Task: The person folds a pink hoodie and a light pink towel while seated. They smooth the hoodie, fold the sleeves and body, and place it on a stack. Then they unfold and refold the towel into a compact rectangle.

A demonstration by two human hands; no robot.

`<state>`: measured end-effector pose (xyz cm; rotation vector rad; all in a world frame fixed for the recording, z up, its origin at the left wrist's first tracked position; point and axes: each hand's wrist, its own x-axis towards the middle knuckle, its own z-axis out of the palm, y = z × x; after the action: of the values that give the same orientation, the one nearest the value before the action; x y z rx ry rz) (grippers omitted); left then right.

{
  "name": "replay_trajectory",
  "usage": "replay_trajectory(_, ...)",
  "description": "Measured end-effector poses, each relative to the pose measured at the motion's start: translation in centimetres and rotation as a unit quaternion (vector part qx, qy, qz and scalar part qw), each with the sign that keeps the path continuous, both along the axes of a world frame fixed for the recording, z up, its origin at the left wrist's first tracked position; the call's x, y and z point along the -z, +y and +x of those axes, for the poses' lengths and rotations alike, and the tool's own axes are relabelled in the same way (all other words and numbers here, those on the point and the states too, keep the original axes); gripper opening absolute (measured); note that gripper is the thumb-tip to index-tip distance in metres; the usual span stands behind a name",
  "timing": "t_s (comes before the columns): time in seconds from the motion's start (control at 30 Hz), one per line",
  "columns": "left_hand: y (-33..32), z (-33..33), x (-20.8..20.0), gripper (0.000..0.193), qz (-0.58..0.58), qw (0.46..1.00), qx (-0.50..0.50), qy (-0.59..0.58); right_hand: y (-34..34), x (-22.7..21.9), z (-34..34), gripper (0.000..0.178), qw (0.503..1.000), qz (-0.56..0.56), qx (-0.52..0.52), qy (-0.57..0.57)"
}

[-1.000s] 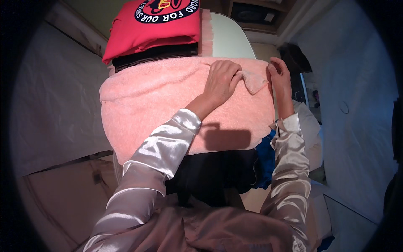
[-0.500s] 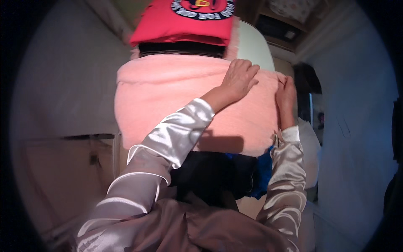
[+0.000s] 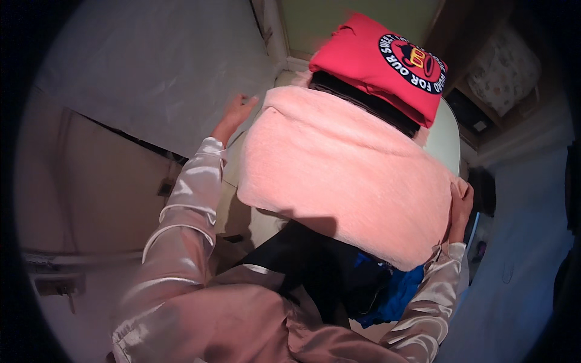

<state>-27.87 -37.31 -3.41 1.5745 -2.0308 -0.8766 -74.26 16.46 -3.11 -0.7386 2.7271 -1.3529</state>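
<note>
A pink, fluffy folded fleece lies across the surface in front of me, its near edge hanging over my lap. My right hand grips the right edge of the fleece, fingers curled over it and partly hidden. Off the far left corner, my left hand is in the air with its fingers out, apart from the cloth and holding nothing. Behind the fleece sits a folded red garment with a round printed badge, on top of folded black cloth.
A pale rounded tabletop shows past the fleece on the right. Blue cloth hangs below its near right edge. Shelves with a light patterned bundle stand at the back right. A grey wall is on the left.
My left hand has left the top of the fleece and moved out to the left. My right hand still holds the right edge. The view has turned, so the pile appears farther right and tilted.
</note>
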Motion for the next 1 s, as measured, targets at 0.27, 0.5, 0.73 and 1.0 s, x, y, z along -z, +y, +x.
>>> replay_trajectory(0.27,0.3,-3.0,0.4,0.048,0.445,0.818,0.129,0.34,1.3,0.5,-3.5,0.027,0.989,-0.074,-0.043,-0.123)
replay_trajectory(0.5,-0.6,-4.7,-4.0,0.031,0.361,0.767,0.2,0.491,1.1,-1.2,-0.7,0.02,0.995,-0.1,0.012,-0.023)
replay_trajectory(0.73,-1.8,-4.7,-4.6,0.047,0.257,0.835,0.219,0.435,1.0,-1.3,-0.2,0.019,0.976,-0.208,0.006,-0.063)
replay_trajectory(1.0,-3.6,-2.8,-10.4,0.057,0.219,0.832,0.495,0.12,1.8,-0.4,-1.4,0.025,0.983,-0.183,-0.002,-0.019)
